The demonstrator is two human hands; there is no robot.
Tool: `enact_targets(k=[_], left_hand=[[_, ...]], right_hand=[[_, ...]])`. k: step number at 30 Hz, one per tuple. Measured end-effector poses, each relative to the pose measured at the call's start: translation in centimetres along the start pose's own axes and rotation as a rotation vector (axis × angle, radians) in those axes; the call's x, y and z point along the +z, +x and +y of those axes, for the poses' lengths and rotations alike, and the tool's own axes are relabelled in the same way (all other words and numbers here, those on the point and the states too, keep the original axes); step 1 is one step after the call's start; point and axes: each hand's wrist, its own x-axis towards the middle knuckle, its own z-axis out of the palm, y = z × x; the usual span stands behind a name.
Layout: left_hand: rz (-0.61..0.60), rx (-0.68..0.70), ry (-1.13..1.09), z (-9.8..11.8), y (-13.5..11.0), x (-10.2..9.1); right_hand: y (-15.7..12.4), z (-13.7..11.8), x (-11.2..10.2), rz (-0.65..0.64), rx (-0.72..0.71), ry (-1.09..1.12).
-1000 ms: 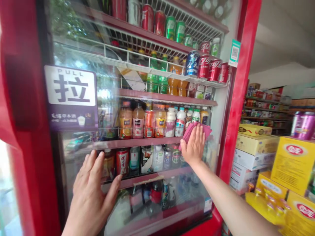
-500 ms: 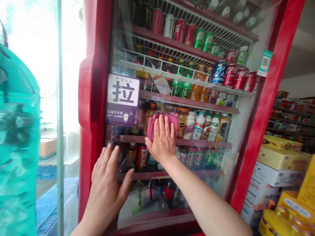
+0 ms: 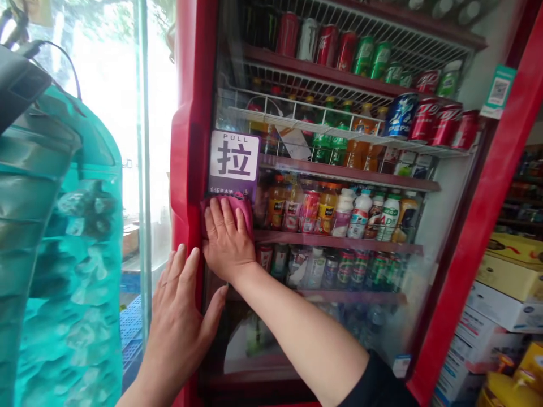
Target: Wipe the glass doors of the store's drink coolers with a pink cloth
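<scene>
Under the flat palm and fingers of my right hand (image 3: pixel 227 234), a folded pink cloth (image 3: pixel 246 212) is pressed to the glass door (image 3: pixel 339 316) of a red-framed drinks fridge. The cloth overlaps the lower part of a purple and white PULL sticker (image 3: pixel 236 155). Just left and below, my left hand (image 3: pixel 180 311) is open in front of the red door frame (image 3: pixel 189 130), thumb apart from the fingers, with nothing in it. Whether it touches the frame I cannot tell.
Behind the glass, shelves hold bottles and cans, among them a blue Pepsi can (image 3: pixel 401 116). A teal translucent padded curtain (image 3: pixel 63 254) hangs at the left. Stacked cartons (image 3: pixel 504 305) stand at the right, with yellow packages (image 3: pixel 509 390) below them.
My right hand has slid the pink cloth left across the glass, from the bottles to the sticker's lower edge. My left hand stays open near the frame. The view has shifted left.
</scene>
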Motion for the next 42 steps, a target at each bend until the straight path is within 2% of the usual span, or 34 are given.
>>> enact_targets(k=[3,5,10,13,16,18,20,22,24,26,28,30,33,39,42], left_hand=[[-0.004,-0.002,-0.011,0.3,0.1,0.0],[-0.006,-0.004,-0.026,0.6,0.0,0.2],[-0.01,0.001,-0.066,0.7,-0.7,-0.1],[-0.012,-0.017,-0.07,0.2,-0.9,-1.2],[-0.022,-0.024,-0.078,-0.3,-1.0,-2.4],[-0.028,-0.024,-0.09,-0.5,-1.1,-2.9],[-0.031,-0.03,-0.099,-0.5,-1.4,-3.0],[-0.043,-0.04,-0.101,-0.3,-1.7,-2.7],[-0.067,-0.043,-0.098,0.0,-1.9,-2.2],[-0.088,-0.036,-0.09,0.6,-2.0,-1.5],[-0.098,-0.026,-0.085,1.3,-1.8,-0.7],[-0.107,-0.013,-0.082,2.1,-1.5,0.2],[-0.117,0.008,-0.077,3.3,-1.1,1.8],[-0.14,0.071,-0.096,5.7,0.1,5.5],[-0.136,0.103,-0.108,7.5,0.7,6.7]], right_hand=[[-1.9,2.4,-0.6,-0.026,-0.132,-0.013],[-4.1,5.0,-1.6,-0.037,-0.128,-0.04],[-10.4,11.1,-4.6,0.016,0.163,-0.184],[-12.3,11.9,-5.2,0.067,0.331,-0.263],[-11.9,9.9,-4.4,0.102,0.485,-0.266],[-10.8,7.5,-3.4,0.085,0.497,-0.218],[-9.4,4.6,-2.0,0.031,0.379,-0.138],[-7.9,1.8,-0.3,-0.02,0.198,-0.058],[-6.6,-0.5,1.1,-0.025,0.062,-0.015],[-5.7,-1.8,1.9,-0.016,0.006,-0.011],[-5.7,-1.7,2.0,-0.016,-0.031,-0.021],[-6.4,-0.3,1.3,-0.038,-0.078,-0.023],[-8.5,3.8,-0.4,-0.081,-0.065,-0.011],[-15.0,13.9,-5.5,-0.075,0.134,-0.106],[-18.3,18.4,-8.0,-0.054,0.28,-0.2]])
